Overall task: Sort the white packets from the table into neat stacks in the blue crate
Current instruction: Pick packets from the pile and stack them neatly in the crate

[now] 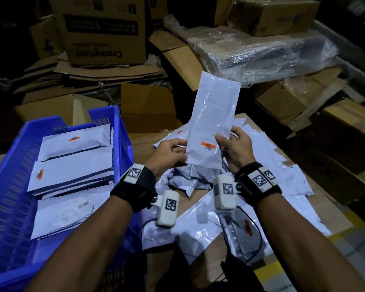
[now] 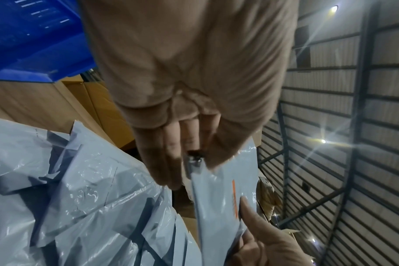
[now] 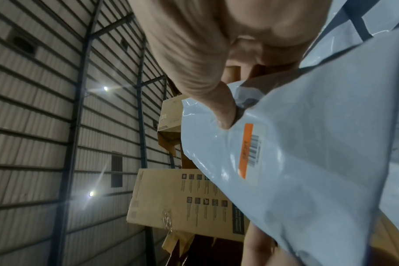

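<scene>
Both forearms are reaching forward in the head view, each wearing a black wrist strap with a white camera unit. Left hand [image 1: 170, 151] is pinching the lower left edge of a long white packet [image 1: 211, 114], thumb on the front face and fingers curled behind it. Right hand [image 1: 236, 147] is pinching the lower right edge of the same packet, thumb pressing on the front just beside an orange barcode label [image 1: 208, 145]. Packet is standing nearly upright in the air, tilting slightly to the right, above a loose heap of white packets [image 1: 261, 186] that is lying across the counter [image 1: 200, 256]. In the right wrist view the thumb is denting the plastic next to the orange label.

To the left, the blue crate [image 1: 11, 186] is sitting beside the heap. Inside it, white packets are lying flat in three stacks [image 1: 72, 169], one behind the other from the near side to the far wall; the top packets of the two farther stacks are showing orange labels and the nearest is showing a barcode.

Behind the counter, cardboard boxes [image 1: 148, 106], flattened cardboard and a bundle wrapped in clear film [image 1: 261, 53] are piling up against one another.
</scene>
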Motion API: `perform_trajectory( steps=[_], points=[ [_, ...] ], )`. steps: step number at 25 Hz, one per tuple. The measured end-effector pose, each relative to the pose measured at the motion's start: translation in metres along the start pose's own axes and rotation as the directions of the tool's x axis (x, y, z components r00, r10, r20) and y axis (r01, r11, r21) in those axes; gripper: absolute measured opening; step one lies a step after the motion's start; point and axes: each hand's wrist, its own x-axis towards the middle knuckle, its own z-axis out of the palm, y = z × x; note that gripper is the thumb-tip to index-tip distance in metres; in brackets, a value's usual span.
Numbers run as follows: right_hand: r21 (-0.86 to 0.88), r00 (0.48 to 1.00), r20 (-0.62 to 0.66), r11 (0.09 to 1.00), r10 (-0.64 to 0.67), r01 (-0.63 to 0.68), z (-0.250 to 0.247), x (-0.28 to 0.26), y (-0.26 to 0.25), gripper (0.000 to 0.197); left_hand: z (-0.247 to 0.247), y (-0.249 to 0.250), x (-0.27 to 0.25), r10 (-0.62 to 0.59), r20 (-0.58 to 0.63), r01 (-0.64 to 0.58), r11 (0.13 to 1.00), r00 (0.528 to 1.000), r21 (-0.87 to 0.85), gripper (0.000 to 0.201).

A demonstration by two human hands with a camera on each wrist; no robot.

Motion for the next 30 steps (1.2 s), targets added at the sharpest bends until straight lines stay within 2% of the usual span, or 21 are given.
perform_trajectory(
  steps=[2, 4, 6, 9, 12, 15, 18, 21, 24, 26, 28, 29, 30],
  points=[
    [-0.052, 0.999, 0.046, 0.999, -0.016, 0.018, 0.002, -0.004, 0.003, 0.027, -0.001, 0.008, 0.002, -0.013, -0.005, 0.012, 0.999, 1.0, -0.041, 0.031],
    [-0.117, 0.994, 0.109, 0.993, -0.018, 0.031, 0.004, -0.009, 0.006, 0.028, 0.0, 0.016, 0.005, 0.033, -0.035, -0.035, 0.997, 0.999, -0.066, 0.033],
    [-0.155, 0.983, 0.181, 0.988, 0.006, 0.023, 0.005, -0.013, 0.009, 0.028, 0.0, 0.02, 0.009, 0.071, -0.099, -0.079, 0.994, 0.993, -0.071, 0.036],
    [-0.263, 0.96, 0.268, 0.965, 0.08, -0.007, -0.002, -0.018, 0.013, 0.03, -0.003, 0.021, 0.012, 0.08, -0.193, -0.105, 0.987, 0.978, -0.121, 0.03],
    [-0.362, 0.942, 0.301, 0.932, 0.151, -0.033, -0.01, -0.021, 0.018, 0.033, -0.013, 0.017, 0.013, 0.062, -0.219, -0.109, 0.972, 0.974, -0.209, 0.033],
    [-0.398, 0.946, 0.287, 0.917, 0.148, -0.023, -0.011, -0.021, 0.021, 0.032, -0.021, 0.017, 0.009, 0.049, -0.233, -0.107, 0.965, 0.971, -0.241, 0.036],
    [-0.368, 0.968, 0.221, 0.929, 0.121, -0.032, -0.009, -0.017, 0.022, 0.033, -0.024, 0.019, 0.004, 0.05, -0.249, -0.122, 0.95, 0.967, -0.286, 0.04],
    [-0.198, 0.977, 0.162, 0.974, 0.141, -0.108, -0.002, -0.021, 0.022, 0.02, -0.025, 0.019, 0.0, 0.045, -0.274, -0.152, 0.911, 0.961, -0.384, 0.049],
    [-0.059, 0.946, 0.273, 0.984, 0.177, -0.167, 0.014, -0.033, 0.02, 0.022, -0.028, 0.024, -0.006, 0.062, -0.307, -0.2, 0.874, 0.95, -0.442, 0.052],
    [-0.132, 0.952, 0.284, 0.988, 0.113, -0.078, 0.028, -0.037, 0.02, 0.029, -0.034, 0.029, -0.012, 0.104, -0.319, -0.232, 0.889, 0.942, -0.394, 0.052],
    [-0.333, 0.977, 0.201, 0.933, -0.069, 0.135, 0.04, -0.037, 0.016, 0.038, -0.044, 0.039, -0.019, 0.173, -0.346, -0.272, 0.926, 0.922, -0.262, 0.049],
    [-0.446, 0.953, 0.216, 0.847, -0.211, 0.289, 0.047, -0.037, 0.012, 0.042, -0.052, 0.044, -0.023, 0.223, -0.354, -0.287, 0.947, 0.908, -0.142, 0.046],
    [-0.528, 0.885, 0.295, 0.711, -0.36, 0.465, 0.055, -0.038, 0.006, 0.044, -0.062, 0.05, -0.025, 0.277, -0.344, -0.291, 0.957, 0.897, 0.013, 0.042]
  ],
)
